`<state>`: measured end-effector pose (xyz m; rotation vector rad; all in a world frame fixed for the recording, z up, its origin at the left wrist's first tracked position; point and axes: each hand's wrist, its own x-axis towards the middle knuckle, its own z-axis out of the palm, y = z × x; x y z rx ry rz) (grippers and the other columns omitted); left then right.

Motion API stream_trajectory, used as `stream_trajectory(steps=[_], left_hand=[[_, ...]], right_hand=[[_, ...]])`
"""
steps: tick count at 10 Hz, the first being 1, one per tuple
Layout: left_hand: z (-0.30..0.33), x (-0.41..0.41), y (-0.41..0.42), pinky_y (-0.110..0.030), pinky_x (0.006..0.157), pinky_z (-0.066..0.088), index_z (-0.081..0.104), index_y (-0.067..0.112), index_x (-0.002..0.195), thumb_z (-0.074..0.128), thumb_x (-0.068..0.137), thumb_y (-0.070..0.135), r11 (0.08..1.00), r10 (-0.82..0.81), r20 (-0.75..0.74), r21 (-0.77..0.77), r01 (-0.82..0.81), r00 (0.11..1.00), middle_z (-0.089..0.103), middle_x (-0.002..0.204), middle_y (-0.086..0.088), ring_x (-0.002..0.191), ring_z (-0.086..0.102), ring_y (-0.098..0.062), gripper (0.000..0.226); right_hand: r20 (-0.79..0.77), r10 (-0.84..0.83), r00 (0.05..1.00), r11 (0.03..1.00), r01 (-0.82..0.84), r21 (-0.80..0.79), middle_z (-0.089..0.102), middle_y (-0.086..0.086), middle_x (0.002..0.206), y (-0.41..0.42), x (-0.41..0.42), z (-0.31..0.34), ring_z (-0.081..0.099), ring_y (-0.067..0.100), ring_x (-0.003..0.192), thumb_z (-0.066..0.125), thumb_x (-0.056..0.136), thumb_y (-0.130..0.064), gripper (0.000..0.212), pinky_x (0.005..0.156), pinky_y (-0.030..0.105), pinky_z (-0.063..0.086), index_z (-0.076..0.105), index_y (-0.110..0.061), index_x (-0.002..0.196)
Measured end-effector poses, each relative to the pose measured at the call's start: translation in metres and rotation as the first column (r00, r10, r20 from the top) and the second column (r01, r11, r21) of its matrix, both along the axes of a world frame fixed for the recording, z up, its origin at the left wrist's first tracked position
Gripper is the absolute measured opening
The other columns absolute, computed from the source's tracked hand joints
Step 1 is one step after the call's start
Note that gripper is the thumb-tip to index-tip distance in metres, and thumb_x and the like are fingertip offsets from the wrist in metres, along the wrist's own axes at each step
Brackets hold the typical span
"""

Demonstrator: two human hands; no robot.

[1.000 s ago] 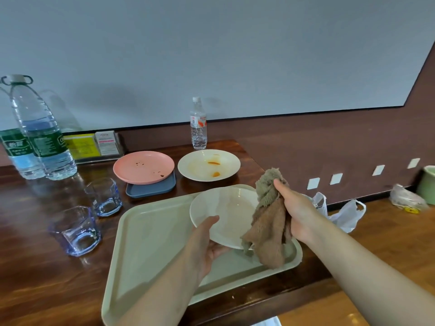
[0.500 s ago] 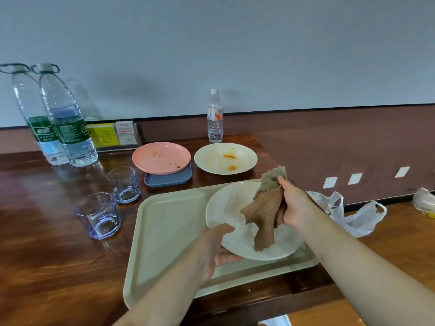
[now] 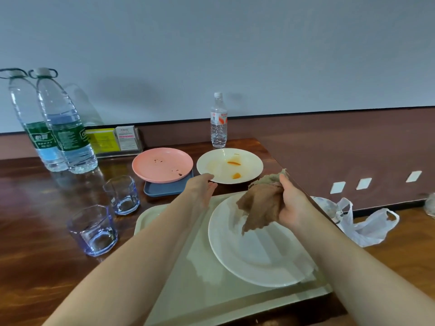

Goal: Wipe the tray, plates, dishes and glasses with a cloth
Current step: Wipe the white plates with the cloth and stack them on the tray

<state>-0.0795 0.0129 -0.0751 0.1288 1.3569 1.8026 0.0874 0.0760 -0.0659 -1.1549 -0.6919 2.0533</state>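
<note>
Since 0.5 s ago the left hand (image 3: 201, 189) has let go of the white plate (image 3: 256, 248) and moved fwd toward the dirty plate (image 3: 229, 165); white plate now lies flat on the tray (image 3: 188, 278), no longer tilted up in a grip. Right hand (image 3: 293, 203) w/ the cloth (image 3: 261, 203) has barely shifted, still above the plate's far edge.

Left fingers: straight, together, loosely extended, holding nothing. Tips reach the near rim of the dirty plate, at or just short of it; can't tell if touching. That plate has orange smears inside.

Right fingers: curled round the brown cloth, clamped on its bunched upper part; thumb up over the greenish end sticking out top. Loose tail of cloth hangs below the fingers onto or just above the white plate; contact unclear.

Left of the left fingers: pink plate (image 3: 162, 164), w/ dark specks, stacked on a blue dish (image 3: 168, 188). Further left, two glasses (image 3: 123, 195) (image 3: 94, 230) on the wooden table (image 3: 35, 231), beside the tray. Beyond them two large water bottles (image 3: 66, 128). Small bottle (image 3: 219, 121) stands past the dirty plate, by the wall. Right of the right hand, a white plastic bag (image 3: 367, 222).
</note>
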Motion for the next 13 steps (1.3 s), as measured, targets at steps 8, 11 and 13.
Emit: stream_trajectory(steps=[8, 11, 13], left_hand=[[-0.026, -0.048, 0.084, -0.037, 0.100, 0.046, 0.043, -0.001, 0.132, 0.045, 0.090, -0.013, 0.995, 0.085, 0.234, -0.074, -0.069, 0.968, 0.045, 0.137, -0.019, 0.124, 0.048, -0.033, 0.044], [-0.016, -0.031, 0.074, -0.037, 0.096, 0.046, 0.043, 0.000, 0.131, 0.044, 0.088, -0.015, 1.000, 0.003, 0.323, 0.022, -0.011, 0.947, 0.050, 0.131, -0.023, 0.121, 0.051, -0.035, 0.045], [-0.016, -0.022, 0.036, -0.038, 0.081, 0.049, 0.047, 0.006, 0.131, 0.044, 0.088, -0.013, 0.993, -0.041, 0.391, 0.115, -0.004, 0.920, 0.054, 0.126, -0.019, 0.116, 0.053, -0.033, 0.047]], right_hand=[[-0.228, 0.019, 0.973, 1.000, -0.022, -0.014, 0.064, 0.016, 0.102, 0.027, -0.029, -0.016, 0.065, 0.028, 0.087, 0.049, 0.096, -0.027, 0.035, 0.064, 0.043, 0.052, 0.050, -0.018, 0.130], [-0.240, 0.045, 0.970, 0.999, -0.042, 0.019, 0.065, 0.019, 0.114, 0.025, -0.010, -0.013, 0.067, 0.031, 0.096, 0.048, 0.095, -0.037, 0.041, 0.074, 0.043, 0.056, 0.051, -0.016, 0.131], [-0.304, -0.007, 0.953, 0.994, 0.041, 0.106, 0.062, 0.016, 0.123, 0.021, 0.011, -0.002, 0.063, 0.026, 0.106, 0.042, 0.097, -0.038, 0.042, 0.073, 0.038, 0.053, 0.049, -0.019, 0.134]])
